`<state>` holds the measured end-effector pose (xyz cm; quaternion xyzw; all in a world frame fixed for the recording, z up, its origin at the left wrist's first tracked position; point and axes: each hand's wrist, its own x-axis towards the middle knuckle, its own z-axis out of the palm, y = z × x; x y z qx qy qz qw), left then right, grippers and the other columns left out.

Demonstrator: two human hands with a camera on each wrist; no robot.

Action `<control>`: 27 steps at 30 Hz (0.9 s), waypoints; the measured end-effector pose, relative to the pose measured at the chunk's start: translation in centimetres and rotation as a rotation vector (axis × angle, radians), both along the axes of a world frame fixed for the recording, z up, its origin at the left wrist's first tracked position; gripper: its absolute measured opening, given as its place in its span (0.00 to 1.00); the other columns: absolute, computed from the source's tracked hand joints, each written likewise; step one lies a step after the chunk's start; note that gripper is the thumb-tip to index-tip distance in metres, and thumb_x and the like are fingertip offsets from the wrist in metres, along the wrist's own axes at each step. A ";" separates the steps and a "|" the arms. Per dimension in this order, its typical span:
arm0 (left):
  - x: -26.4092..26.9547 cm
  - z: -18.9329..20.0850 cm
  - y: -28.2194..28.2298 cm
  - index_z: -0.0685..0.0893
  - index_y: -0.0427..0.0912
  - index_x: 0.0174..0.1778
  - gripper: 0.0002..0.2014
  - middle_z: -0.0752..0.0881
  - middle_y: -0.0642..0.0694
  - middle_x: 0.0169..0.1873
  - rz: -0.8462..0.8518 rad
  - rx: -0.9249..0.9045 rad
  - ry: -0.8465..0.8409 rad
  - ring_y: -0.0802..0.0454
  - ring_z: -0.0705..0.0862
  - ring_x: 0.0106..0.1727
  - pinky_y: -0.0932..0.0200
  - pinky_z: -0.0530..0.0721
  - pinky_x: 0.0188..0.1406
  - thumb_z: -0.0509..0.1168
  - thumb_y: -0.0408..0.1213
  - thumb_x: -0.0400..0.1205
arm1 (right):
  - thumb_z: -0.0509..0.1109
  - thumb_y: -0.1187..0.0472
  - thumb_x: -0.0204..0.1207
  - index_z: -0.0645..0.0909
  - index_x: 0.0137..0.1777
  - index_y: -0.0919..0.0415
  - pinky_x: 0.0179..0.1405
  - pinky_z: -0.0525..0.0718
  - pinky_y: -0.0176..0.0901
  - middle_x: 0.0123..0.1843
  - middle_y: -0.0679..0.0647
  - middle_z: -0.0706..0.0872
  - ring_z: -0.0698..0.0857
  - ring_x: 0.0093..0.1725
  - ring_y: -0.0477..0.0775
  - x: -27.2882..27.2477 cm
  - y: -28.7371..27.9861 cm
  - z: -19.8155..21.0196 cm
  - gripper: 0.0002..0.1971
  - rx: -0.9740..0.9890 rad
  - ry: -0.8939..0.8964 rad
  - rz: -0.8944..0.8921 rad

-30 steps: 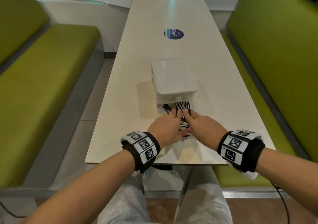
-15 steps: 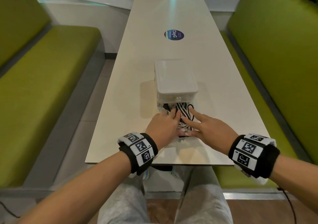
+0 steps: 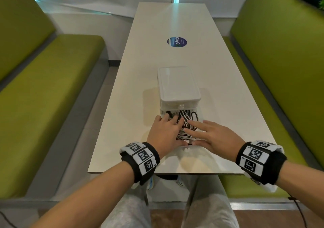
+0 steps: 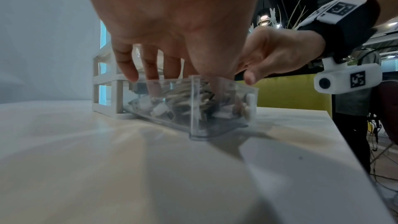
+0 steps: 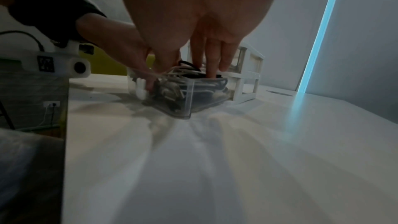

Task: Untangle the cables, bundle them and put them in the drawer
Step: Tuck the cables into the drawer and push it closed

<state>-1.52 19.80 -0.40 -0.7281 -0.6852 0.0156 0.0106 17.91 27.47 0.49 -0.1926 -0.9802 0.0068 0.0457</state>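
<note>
Nearby, green benches [image 3: 49,87], round sticker [image 3: 177,42], table [image 3: 228,80]

Hands: two, left hand [image 3: 166,131] and right hand [image 3: 215,136]
Drawer units [image 3: 178,85]: one
Open drawers [image 4: 224,106]: one
Cables [image 3: 184,119]: several, black and white, uncountable
Benches: two
Table stickers [image 3: 177,42]: one

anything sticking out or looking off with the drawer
Yes: the cables heap above the rim of the open drawer, black loops sticking up. Both hands, left hand and right hand, press down on the pile. Nothing spilled on the table.
</note>
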 end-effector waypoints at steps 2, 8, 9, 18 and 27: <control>-0.1 -0.3 -0.1 0.66 0.46 0.80 0.43 0.76 0.49 0.74 -0.003 0.023 -0.056 0.42 0.74 0.67 0.47 0.71 0.61 0.63 0.68 0.73 | 0.55 0.38 0.81 0.80 0.71 0.47 0.66 0.80 0.56 0.75 0.58 0.78 0.84 0.66 0.62 0.7 -0.2 -0.3 0.25 0.059 -0.067 0.064; -0.7 -0.8 -0.4 0.80 0.41 0.68 0.39 0.86 0.45 0.62 -0.082 0.115 -0.100 0.41 0.80 0.60 0.46 0.79 0.55 0.51 0.67 0.73 | 0.70 0.49 0.76 0.82 0.68 0.46 0.73 0.73 0.66 0.77 0.61 0.75 0.75 0.75 0.66 0.9 0.5 -1.4 0.20 0.121 -0.103 0.144; -0.7 -0.8 -0.5 0.80 0.39 0.69 0.39 0.85 0.44 0.63 -0.096 0.120 -0.100 0.41 0.80 0.61 0.45 0.79 0.57 0.47 0.67 0.75 | 0.68 0.50 0.78 0.82 0.69 0.46 0.73 0.74 0.65 0.76 0.62 0.76 0.78 0.73 0.65 0.9 0.6 -1.4 0.19 0.111 -0.091 0.154; -4.5 1.5 -1.5 0.55 0.45 0.85 0.59 0.40 0.35 0.84 -0.255 0.099 -0.068 0.39 0.38 0.85 0.36 0.43 0.82 0.56 0.81 0.64 | 0.53 0.48 0.82 0.78 0.73 0.50 0.70 0.77 0.56 0.73 0.61 0.80 0.83 0.68 0.61 0.8 0.8 -1.3 0.24 0.047 -0.069 0.166; -4.7 1.6 0.2 0.29 0.45 0.82 0.75 0.29 0.39 0.82 -0.179 -0.036 -0.078 0.42 0.27 0.82 0.38 0.37 0.82 0.70 0.77 0.55 | 0.62 0.45 0.79 0.77 0.73 0.61 0.71 0.76 0.66 0.69 0.61 0.83 0.78 0.73 0.65 -0.2 0.7 -2.3 0.27 0.206 0.009 0.157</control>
